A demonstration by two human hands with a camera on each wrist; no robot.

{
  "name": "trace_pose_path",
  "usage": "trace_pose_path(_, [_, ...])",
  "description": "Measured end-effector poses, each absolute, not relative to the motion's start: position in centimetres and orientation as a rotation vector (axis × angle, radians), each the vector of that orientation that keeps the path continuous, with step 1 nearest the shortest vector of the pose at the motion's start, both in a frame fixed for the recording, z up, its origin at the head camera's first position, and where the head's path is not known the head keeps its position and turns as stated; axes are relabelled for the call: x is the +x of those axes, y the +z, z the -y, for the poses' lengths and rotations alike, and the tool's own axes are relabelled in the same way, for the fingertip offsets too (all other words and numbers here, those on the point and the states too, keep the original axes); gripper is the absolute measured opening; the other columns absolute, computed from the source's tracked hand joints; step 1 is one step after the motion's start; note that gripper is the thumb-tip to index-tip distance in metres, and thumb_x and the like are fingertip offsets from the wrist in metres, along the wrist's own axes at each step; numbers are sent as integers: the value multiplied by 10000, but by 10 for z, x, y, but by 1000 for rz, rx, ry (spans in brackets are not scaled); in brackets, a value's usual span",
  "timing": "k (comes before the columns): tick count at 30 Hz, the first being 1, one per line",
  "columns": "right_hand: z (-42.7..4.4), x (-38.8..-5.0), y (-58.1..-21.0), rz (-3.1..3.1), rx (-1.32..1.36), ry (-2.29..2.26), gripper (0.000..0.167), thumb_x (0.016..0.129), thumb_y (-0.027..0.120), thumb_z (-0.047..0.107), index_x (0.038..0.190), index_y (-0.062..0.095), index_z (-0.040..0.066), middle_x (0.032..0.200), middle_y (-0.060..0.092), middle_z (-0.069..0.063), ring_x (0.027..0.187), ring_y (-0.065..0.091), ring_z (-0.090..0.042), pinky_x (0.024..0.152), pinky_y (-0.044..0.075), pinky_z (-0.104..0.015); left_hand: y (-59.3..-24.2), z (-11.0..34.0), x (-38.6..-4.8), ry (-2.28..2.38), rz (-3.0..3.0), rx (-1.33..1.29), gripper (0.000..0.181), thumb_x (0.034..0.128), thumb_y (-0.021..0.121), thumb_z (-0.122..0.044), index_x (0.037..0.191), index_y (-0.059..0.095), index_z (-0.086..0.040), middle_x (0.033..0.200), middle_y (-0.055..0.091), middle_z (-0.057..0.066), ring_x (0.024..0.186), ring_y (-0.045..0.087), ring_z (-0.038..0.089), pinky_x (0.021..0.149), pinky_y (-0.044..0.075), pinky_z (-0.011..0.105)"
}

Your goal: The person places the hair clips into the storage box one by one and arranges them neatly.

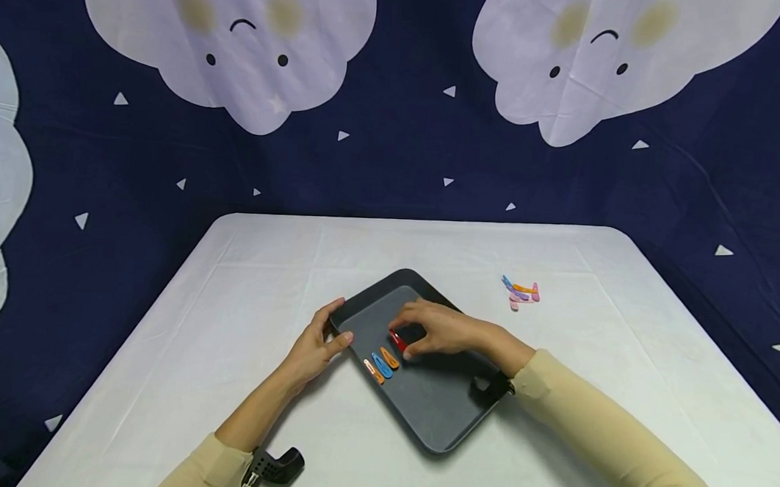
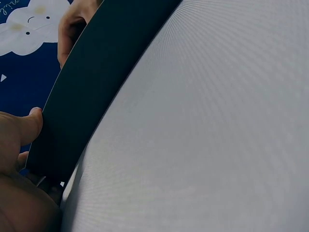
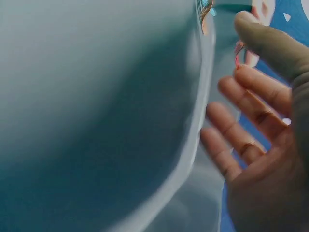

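A dark grey tray lies on the white table, turned at an angle. My left hand grips its left corner, the thumb at the rim. Inside, along the left wall, an orange-brown hair clip, a blue hair clip and an orange hair clip lie in a row. Beside them my right hand pinches a red hair clip by its ends between thumb and index finger. In the right wrist view the red hair clip shows near the thumb and index fingertip, the other fingers spread.
A small pile of hair clips, pink, blue, purple and orange, lies on the white table right of the tray's far end. Behind the table hangs a dark blue cloth with clouds and triangles.
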State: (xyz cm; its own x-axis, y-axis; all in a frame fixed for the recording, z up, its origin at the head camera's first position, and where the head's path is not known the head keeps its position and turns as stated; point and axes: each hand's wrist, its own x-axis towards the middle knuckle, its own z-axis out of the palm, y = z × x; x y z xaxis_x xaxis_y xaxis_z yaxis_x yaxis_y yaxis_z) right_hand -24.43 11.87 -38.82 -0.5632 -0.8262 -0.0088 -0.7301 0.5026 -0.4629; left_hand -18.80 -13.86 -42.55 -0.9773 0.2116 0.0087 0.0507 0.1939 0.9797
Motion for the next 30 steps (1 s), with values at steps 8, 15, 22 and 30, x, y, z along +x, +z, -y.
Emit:
trace_pose_path(8, [-118,-243,-395,-2526,-1325,-555,501,781,755,358,1234,618,194,1173,594,46,1143,498,-136,1084,358,-402,-426,138,-188,1892,-2319,269,658,923,581,-90,1484,239,-133,1536,251,209,1452,179,341,1186,164,479])
trace_pose_path(15, [-116,-244,-399,-2521,-1328,-545,501,773,758,379,1226,618,217,1181,575,58,1149,460,-145,1058,366,-382,-425,139,-188,1888,-2319,258,668,920,584,-89,1487,231,-116,1533,259,214,1450,184,346,1184,169,483])
trace_pose_path(22, [-116,-245,-403,-2516,-1354,-543,500,774,751,403,1222,619,224,1187,558,68,1145,444,-141,1035,371,-383,-426,139,-188,1895,-2324,264,657,923,580,-90,1483,241,-138,1533,259,213,1450,185,346,1186,164,475])
trace_pose_path(30, [-117,-244,-405,-2505,-1347,-558,488,782,751,375,1227,618,227,1206,547,59,1154,432,-149,1055,351,-403,-425,139,-188,1895,-2321,272,655,928,566,-77,1487,225,-103,1534,252,216,1452,177,347,1188,152,477])
